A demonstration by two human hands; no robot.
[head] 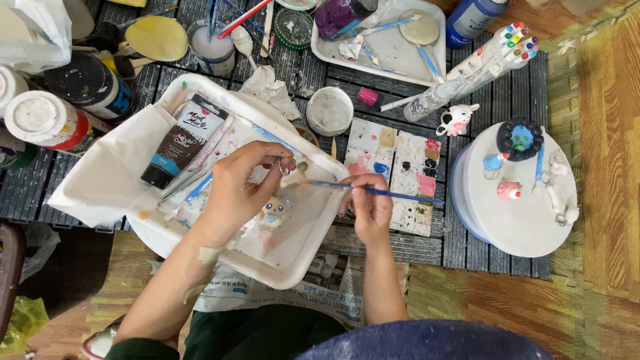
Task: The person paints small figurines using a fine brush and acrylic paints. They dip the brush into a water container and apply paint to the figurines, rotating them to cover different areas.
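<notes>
My left hand (241,187) hovers over a white tray (293,257) and pinches a small figurine with a metal key ring (288,167) between its fingertips. My right hand (371,205) grips a thin blue paintbrush (393,194) whose tip points left at that small piece. A small cream bear figurine (273,210) lies on the tray just under my left hand. A black paint tube (183,140) rests on white paper at the tray's left side.
A paint-stained palette (400,170) lies right of the tray. A round white tub lid (520,200) at the right carries small clay figures. Paint bottles (50,120), a water cup (212,47), a second tray (387,50) and a marker bundle (480,63) crowd the back.
</notes>
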